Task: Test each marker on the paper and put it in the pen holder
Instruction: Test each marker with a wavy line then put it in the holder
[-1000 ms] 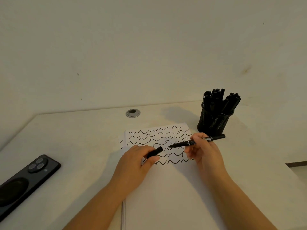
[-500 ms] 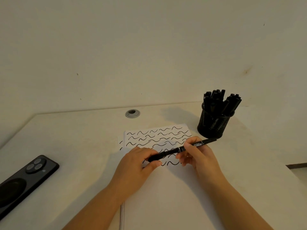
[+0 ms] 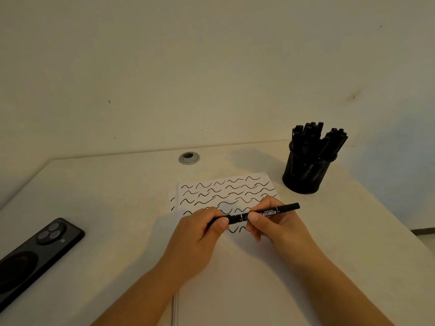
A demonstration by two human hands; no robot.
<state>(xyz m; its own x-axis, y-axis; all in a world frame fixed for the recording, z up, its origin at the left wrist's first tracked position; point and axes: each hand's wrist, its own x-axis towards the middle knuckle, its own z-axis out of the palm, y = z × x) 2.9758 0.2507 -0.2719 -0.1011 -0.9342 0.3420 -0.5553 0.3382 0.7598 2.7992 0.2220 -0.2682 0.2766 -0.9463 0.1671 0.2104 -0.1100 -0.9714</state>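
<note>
A black marker point(image 3: 270, 212) lies nearly level above the white paper point(image 3: 226, 191), which is covered with rows of black wavy test lines. My right hand point(image 3: 275, 225) pinches the marker's barrel. My left hand point(image 3: 200, 234) grips the marker's cap point(image 3: 231, 218), which sits pushed onto the marker's left end. The black mesh pen holder point(image 3: 306, 172) stands at the back right, beyond the paper, with several black markers point(image 3: 315, 140) upright in it.
A black phone point(image 3: 35, 255) lies face down at the table's left edge. A round metal cable grommet point(image 3: 189, 158) is set into the table near the wall. The paper is the top of a stack of sheets point(image 3: 175, 307). The table ends at the right.
The cap in my left hand and the bare marker tip in my right hand were apart a second ago. They came together, and the cap now sits on the marker.
</note>
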